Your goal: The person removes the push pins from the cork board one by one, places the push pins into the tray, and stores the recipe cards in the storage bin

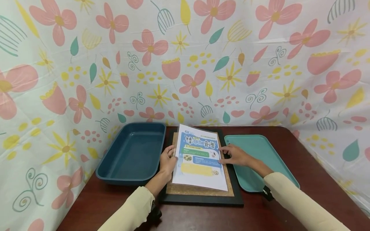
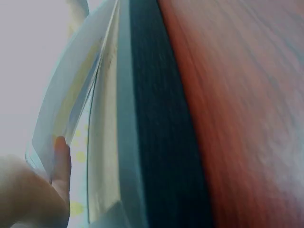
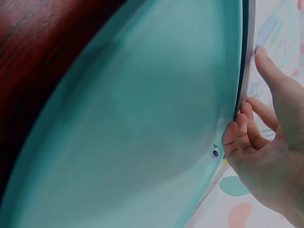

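Observation:
A printed paper sheet (image 1: 199, 154) with blue, green and yellow blocks and large Chinese lettering lies over a black-framed board (image 1: 202, 199) with a tan, cork-like face. My left hand (image 1: 168, 162) pinches the sheet's left edge, thumb on the printed side. Seen from the left wrist, the sheet (image 2: 78, 90) bows up away from the board's dark frame (image 2: 164, 118). At the right edge, my right hand (image 1: 238, 155) touches the sheet with thumb and index finger spread apart. The right wrist view shows this hand (image 3: 270, 156) with its other fingers loosely bent over the tray's rim.
Left of the board stands a deep dark blue tray (image 1: 134, 154). A shallow teal tray (image 1: 260, 144) lies close along the board's right side. All rest on a reddish-brown table (image 1: 202, 219), with a flower-patterned cloth (image 1: 185, 64) hanging behind and at the sides.

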Demonstrator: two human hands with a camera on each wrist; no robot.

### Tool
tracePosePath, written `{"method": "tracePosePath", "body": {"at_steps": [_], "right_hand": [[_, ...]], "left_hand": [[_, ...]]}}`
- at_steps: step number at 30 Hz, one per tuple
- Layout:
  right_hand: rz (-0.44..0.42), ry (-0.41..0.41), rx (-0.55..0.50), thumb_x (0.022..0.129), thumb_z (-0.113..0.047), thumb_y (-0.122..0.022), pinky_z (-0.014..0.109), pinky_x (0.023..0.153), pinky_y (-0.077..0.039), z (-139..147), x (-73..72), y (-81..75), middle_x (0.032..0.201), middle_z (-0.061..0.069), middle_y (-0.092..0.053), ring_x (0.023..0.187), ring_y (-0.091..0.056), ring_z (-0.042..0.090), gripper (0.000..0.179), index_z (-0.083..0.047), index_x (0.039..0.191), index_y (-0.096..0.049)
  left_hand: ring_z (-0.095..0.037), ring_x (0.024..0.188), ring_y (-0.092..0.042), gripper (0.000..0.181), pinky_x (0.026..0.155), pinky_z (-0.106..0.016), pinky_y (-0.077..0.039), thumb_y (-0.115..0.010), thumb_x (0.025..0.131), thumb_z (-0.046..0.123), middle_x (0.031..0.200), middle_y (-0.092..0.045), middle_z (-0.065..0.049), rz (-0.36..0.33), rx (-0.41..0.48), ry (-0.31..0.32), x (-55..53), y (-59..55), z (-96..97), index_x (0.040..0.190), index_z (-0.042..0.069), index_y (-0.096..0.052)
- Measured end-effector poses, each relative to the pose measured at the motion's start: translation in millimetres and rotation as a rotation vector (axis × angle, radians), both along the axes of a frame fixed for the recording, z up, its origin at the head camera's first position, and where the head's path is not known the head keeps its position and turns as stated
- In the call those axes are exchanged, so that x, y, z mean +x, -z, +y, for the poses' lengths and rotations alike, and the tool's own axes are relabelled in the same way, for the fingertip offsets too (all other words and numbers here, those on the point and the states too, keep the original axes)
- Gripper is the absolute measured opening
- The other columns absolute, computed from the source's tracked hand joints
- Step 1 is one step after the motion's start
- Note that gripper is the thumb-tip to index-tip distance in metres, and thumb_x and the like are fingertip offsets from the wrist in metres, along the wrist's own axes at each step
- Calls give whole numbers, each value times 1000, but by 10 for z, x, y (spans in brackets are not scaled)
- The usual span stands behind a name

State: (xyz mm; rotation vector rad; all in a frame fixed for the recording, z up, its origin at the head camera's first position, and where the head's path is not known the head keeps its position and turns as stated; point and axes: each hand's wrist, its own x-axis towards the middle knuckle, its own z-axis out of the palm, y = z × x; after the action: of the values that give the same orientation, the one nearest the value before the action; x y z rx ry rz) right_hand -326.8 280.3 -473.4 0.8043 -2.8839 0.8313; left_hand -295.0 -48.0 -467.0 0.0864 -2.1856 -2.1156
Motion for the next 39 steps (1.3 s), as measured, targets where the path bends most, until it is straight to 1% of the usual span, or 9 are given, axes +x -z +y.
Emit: {"method": "tracePosePath", "body": {"at_steps": [4, 8, 13, 17, 24, 28, 31, 35, 39], "right_hand": [[19, -15, -48, 87, -34, -71, 36, 70, -45, -18, -39, -53, 103, 12, -58, 87, -54, 25, 59, -3, 135, -54], [38, -8, -113, 94, -30, -63, 34, 68, -45, -13, -107, -153, 100, 6, -61, 85, -56, 20, 53, -2, 137, -50], [53, 25, -113, 96, -32, -59, 37, 69, -46, 51, -160, -310, 102, 5, -62, 87, -58, 18, 51, -4, 137, -50], [63, 29, -84, 96, -36, -58, 38, 73, -47, 116, -175, -375, 104, 7, -61, 90, -57, 21, 50, -6, 136, -52], [76, 37, -55, 97, -36, -56, 38, 72, -48, 178, -174, -367, 104, 8, -60, 90, -58, 23, 47, -8, 134, -54], [71, 30, -48, 98, -35, -55, 38, 73, -48, 204, -170, -342, 105, 8, -60, 91, -58, 23, 45, -8, 134, -55], [64, 31, -52, 98, -34, -55, 38, 74, -47, 224, -165, -333, 108, 8, -60, 92, -58, 23, 44, -7, 133, -55], [57, 36, -46, 98, -34, -55, 39, 75, -48, 240, -156, -330, 110, 8, -60, 93, -58, 23, 45, -6, 133, -55], [51, 45, -40, 98, -34, -55, 40, 76, -48, 257, -153, -320, 111, 9, -60, 94, -58, 23, 45, -5, 133, -55]], "left_hand": [[-26, 110, -60, 61, 80, -31, -50, -49, 82, -17, 133, -56, -13, 22, 27, -31, 7, -107, -12, 139, 5, -47], [-27, 111, -60, 61, 83, -33, -50, -48, 82, -18, 132, -57, -15, 37, 46, -33, -41, -227, -86, 138, 5, -48], [-26, 112, -58, 60, 88, -37, -47, -51, 81, -16, 131, -58, -14, 31, 51, -50, -149, -374, -292, 136, 6, -50], [-26, 109, -59, 59, 89, -39, -47, -52, 82, -15, 131, -58, -11, 10, 40, -49, -202, -501, -516, 136, 9, -50], [-23, 112, -59, 58, 89, -36, -46, -56, 87, -8, 138, -54, -6, -58, 1, -62, -291, -650, -1080, 139, 16, -50], [-22, 114, -58, 58, 87, -32, -48, -57, 89, -3, 140, -53, -4, -93, -65, -96, -358, -728, -1458, 142, 18, -47], [-21, 117, -54, 58, 90, -31, -46, -55, 91, -1, 143, -48, -5, -118, -120, -103, -418, -769, -1764, 145, 17, -44], [-23, 124, -47, 60, 99, -36, -40, -52, 93, -1, 149, -40, -8, -155, -160, -83, -499, -755, -2150, 149, 14, -37], [-28, 126, -44, 60, 103, -43, -36, -50, 95, 3, 152, -36, -10, -197, -216, -66, -540, -671, -2428, 151, 14, -33]]}}
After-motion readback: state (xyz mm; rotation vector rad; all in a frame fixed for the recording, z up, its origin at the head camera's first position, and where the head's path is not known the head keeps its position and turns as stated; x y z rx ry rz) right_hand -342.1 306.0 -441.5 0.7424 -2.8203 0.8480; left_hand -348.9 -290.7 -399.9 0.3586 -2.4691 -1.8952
